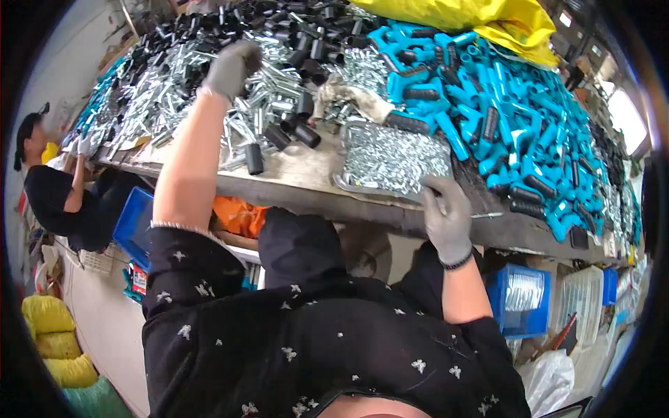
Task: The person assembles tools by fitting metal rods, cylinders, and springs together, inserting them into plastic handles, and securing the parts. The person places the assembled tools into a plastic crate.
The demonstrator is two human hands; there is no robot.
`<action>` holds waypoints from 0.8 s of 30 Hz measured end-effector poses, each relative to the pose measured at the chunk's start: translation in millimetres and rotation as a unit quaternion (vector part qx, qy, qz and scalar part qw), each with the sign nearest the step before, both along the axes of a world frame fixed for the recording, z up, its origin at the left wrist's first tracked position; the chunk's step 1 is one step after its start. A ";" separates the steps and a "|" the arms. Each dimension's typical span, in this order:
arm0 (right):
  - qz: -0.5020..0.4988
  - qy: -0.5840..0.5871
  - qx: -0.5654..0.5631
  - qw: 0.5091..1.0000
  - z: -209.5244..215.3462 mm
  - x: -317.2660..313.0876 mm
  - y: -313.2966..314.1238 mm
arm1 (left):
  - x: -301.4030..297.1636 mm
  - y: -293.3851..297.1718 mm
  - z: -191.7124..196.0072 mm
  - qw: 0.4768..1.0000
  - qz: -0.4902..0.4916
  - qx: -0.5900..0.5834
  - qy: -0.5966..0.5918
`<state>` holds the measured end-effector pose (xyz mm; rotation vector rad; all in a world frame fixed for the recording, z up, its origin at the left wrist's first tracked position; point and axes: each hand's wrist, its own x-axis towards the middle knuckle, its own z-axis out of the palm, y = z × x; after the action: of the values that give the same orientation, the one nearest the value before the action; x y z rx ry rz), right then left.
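Silver metal tubes (268,76) are lying heaped under the gloved left hand (232,67), fingers curled into them, while the right hand (447,212) is gripping the screw tray (348,182) rim.

Bright daylight, fisheye-bent edges, dark vignetted rim.

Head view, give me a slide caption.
Gloved left hand reaches into silver metal tubes; gloved right hand grips screw tray.
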<state>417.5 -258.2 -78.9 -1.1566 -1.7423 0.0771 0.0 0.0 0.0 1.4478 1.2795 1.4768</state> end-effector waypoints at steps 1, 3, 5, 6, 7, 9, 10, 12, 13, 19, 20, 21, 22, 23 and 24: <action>-0.023 0.027 -0.017 0.999 -6.8 10.7 -8.3 | 21.2 -37.0 4.7 0.997 -0.066 0.024 -0.037; -0.011 0.123 -0.075 0.990 -15.3 18.0 -24.4 | -2.2 -60.0 -16.1 0.907 0.036 0.125 0.401; -0.008 0.142 -0.084 0.986 -17.4 14.1 -19.6 | -6.7 -57.7 -32.9 0.796 -0.022 0.180 0.577; -0.019 0.159 -0.096 0.982 -17.5 13.0 -17.2 | 3.4 -54.6 -36.4 0.738 -0.031 0.160 0.655; -0.014 0.159 -0.099 0.982 -19.4 9.9 -15.8 | 11.1 -55.5 -41.4 0.672 -0.040 0.132 0.727; 0.028 0.117 -0.089 0.989 -22.3 -2.5 -10.4 | 12.0 -45.5 -48.2 0.709 -0.043 0.139 0.691; 0.041 0.101 -0.084 0.991 -16.5 -7.6 -12.0 | 13.8 -41.7 -44.1 0.733 -0.017 0.149 0.664; 0.034 0.088 -0.072 0.993 -9.5 -4.8 -17.7 | 18.3 -36.2 -32.5 0.868 0.010 0.078 0.490; 0.023 0.075 -0.062 0.995 -9.6 -2.5 -21.3 | 18.8 -34.1 -34.8 0.919 0.075 0.117 0.370; 0.003 0.185 -0.118 0.976 -15.0 2.7 -29.2 | -5.6 0.8 12.0 0.892 0.236 0.010 0.385; 0.015 0.150 -0.116 0.982 -13.7 -1.3 -29.2 | -3.4 9.6 15.0 0.865 0.250 -0.054 0.431; 0.031 0.115 -0.113 0.987 -11.0 -7.6 -28.5 | -11.0 25.7 8.6 0.846 0.267 -0.092 0.453; 0.046 0.110 -0.115 0.986 -8.3 -15.0 -28.7 | -14.9 37.8 4.1 0.839 0.270 -0.145 0.449; 0.048 0.098 -0.123 0.986 -12.4 -16.6 -29.9 | -13.1 48.3 1.3 0.833 0.268 -0.196 0.443; 0.069 0.103 -0.124 0.984 -10.8 -21.5 -30.8 | -10.0 52.4 -1.3 0.843 0.275 -0.204 0.415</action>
<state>396.0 -289.0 -89.7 -1.1575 -1.6565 0.4938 -10.0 52.4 -1.3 1.5266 2.5346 0.7432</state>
